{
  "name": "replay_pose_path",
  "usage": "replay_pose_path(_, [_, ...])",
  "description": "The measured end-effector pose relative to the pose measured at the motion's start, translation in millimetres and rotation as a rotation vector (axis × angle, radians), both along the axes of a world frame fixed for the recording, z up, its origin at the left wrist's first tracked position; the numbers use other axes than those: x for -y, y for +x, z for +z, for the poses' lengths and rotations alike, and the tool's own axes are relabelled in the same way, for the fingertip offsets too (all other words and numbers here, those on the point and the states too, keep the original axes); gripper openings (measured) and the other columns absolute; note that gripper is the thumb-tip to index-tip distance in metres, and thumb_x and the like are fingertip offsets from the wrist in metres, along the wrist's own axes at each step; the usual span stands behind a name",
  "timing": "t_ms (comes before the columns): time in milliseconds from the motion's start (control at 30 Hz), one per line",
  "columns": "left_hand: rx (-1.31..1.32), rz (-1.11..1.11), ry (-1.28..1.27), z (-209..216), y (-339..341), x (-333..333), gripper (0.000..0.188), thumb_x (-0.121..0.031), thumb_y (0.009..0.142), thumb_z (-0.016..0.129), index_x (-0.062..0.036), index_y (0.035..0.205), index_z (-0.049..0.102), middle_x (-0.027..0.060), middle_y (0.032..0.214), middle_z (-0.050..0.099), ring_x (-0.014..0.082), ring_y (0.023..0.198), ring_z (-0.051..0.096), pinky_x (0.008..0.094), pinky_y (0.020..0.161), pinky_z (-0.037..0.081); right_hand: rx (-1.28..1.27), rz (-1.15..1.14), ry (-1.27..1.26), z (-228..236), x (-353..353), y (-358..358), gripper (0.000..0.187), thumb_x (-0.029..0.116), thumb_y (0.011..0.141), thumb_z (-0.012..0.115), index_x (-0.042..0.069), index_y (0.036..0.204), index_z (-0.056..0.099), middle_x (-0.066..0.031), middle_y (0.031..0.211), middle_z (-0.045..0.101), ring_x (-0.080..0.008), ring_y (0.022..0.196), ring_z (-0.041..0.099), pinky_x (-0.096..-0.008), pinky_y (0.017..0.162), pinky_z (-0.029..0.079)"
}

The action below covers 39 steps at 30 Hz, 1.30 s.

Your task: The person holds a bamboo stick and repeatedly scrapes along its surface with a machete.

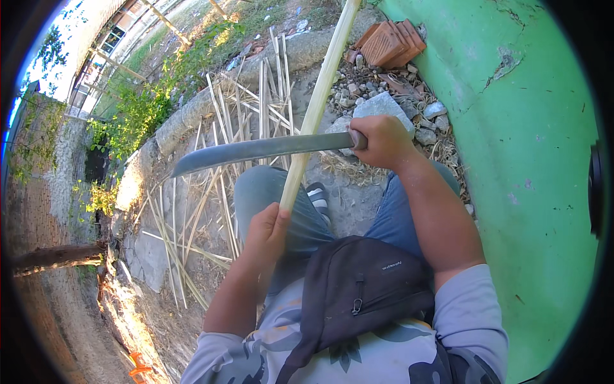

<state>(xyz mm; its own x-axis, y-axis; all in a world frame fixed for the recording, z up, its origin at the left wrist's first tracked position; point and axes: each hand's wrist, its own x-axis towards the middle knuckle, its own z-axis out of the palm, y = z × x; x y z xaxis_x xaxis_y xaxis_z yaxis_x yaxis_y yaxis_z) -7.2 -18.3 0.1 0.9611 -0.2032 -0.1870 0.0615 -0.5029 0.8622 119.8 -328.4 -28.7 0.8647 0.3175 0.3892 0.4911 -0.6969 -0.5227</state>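
Pale strip (318, 105) | rising from clamped left fingers (265, 224) | right fingers (376, 131) clamped around machete (243, 152)

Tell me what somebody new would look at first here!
Probably the big curved knife in the middle, held in the right hand, its blade crossing a long pale strip whose lower end the left hand grips. Next might come the bright green wall on the right. More thin strips lie criss-crossed on the ground beyond the knees.
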Motion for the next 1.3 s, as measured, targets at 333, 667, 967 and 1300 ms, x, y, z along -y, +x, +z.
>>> replay_pose_path(333, [0.016, -0.026, 0.180, -2, 2, 2, 0.026, -0.015, 0.087, 0.076, -0.0016, 0.089, 0.055, 0.0050, 0.070, 0.054, 0.0133, 0.065, 0.050, 0.0333, 0.059, 0.044, -0.045, -0.027, -0.009, -12, -6, 1, 0.016, 0.020, 0.077, 0.075, 0.009, 0.088, 0.071, -0.0172, 0.074, 0.067, -0.0402, 0.072, 0.067, -0.0474, 0.064, 0.051])
replay_pose_path(667, [0.135, -0.028, 0.266, -9, -2, 1, 0.023, -0.013, 0.086, 0.071, 0.0004, 0.090, 0.053, 0.0245, 0.076, 0.060, 0.0471, 0.073, 0.059, 0.0489, 0.066, 0.047, -0.188, -0.097, 0.059, -15, -4, 8, 0.015, 0.018, 0.077, 0.075, 0.010, 0.088, 0.070, -0.0171, 0.077, 0.068, -0.0409, 0.074, 0.067, -0.0485, 0.065, 0.053])
replay_pose_path(967, [0.114, -0.043, 0.255, -8, -1, 3, 0.024, -0.014, 0.085, 0.071, 0.0002, 0.089, 0.053, 0.0238, 0.075, 0.059, 0.0452, 0.071, 0.059, 0.0472, 0.064, 0.047, -0.109, -0.043, -0.038, -8, -4, 6, 0.013, 0.018, 0.075, 0.074, 0.009, 0.082, 0.067, -0.0173, 0.074, 0.067, -0.0411, 0.073, 0.067, -0.0494, 0.065, 0.052])
replay_pose_path(1300, [0.118, -0.043, 0.256, -10, -1, 1, 0.023, -0.014, 0.084, 0.071, -0.0001, 0.089, 0.053, 0.0241, 0.077, 0.059, 0.0458, 0.072, 0.059, 0.0472, 0.065, 0.047, -0.004, 0.043, -0.058, -10, -13, 0, 0.014, 0.019, 0.075, 0.073, 0.009, 0.084, 0.068, -0.0167, 0.075, 0.067, -0.0411, 0.074, 0.067, -0.0515, 0.067, 0.052])
